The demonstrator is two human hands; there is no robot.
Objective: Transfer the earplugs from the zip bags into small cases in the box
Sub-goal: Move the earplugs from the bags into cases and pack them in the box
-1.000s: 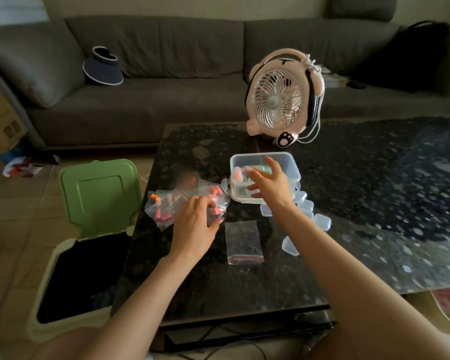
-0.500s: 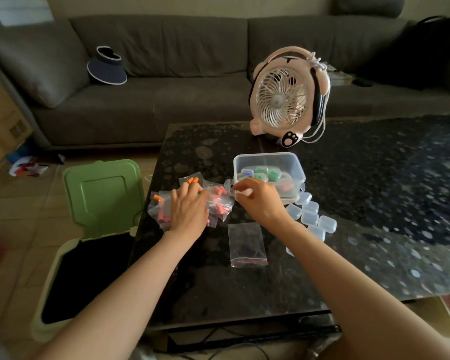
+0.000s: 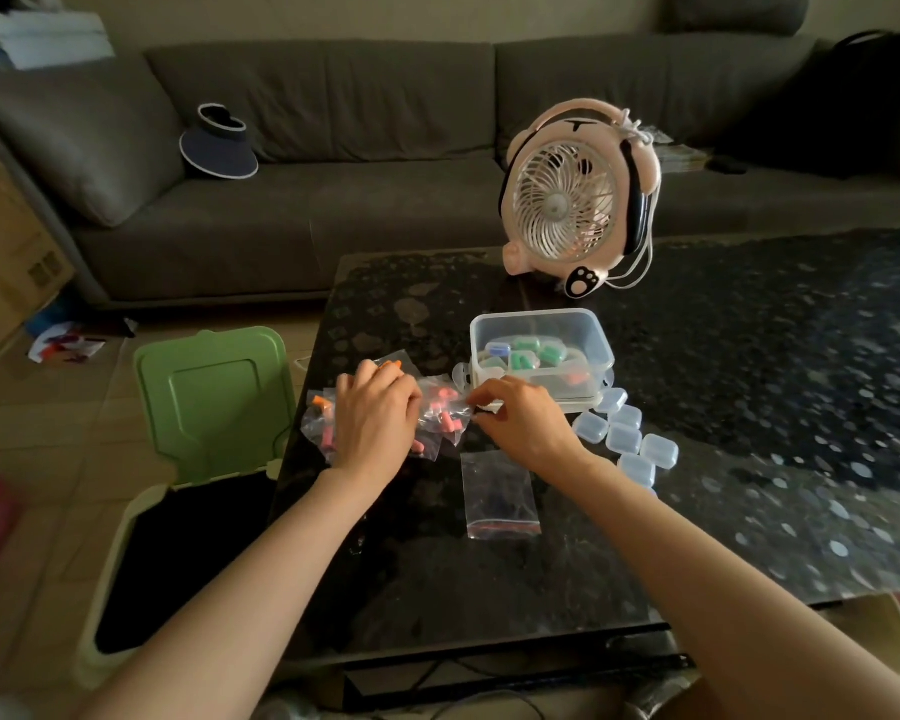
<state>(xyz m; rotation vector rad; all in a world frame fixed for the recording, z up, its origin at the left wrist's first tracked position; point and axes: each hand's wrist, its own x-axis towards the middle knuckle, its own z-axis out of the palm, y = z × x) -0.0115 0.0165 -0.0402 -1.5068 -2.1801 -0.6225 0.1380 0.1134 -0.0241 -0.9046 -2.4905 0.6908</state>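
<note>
Several small zip bags [image 3: 440,415] with pink and orange earplugs lie in a heap on the dark table. My left hand [image 3: 372,420] rests on top of the heap, fingers curled over the bags. My right hand [image 3: 520,420] pinches the right edge of one bag with pink earplugs. Just behind it stands the clear plastic box [image 3: 593,345], holding small cases with green, blue and orange earplugs inside. Several empty clear cases [image 3: 627,436] lie in a cluster right of my right hand. An empty zip bag [image 3: 497,493] lies flat in front.
A pink desk fan [image 3: 567,200] stands behind the box. An open bin with a green lid [image 3: 211,402] sits on the floor at the table's left edge. A grey sofa [image 3: 333,148] with a visor hat runs along the back.
My right hand left the box and came down left to the zip bags, now pinching one. My left hand stayed on the heap. The camera shifted slightly.
</note>
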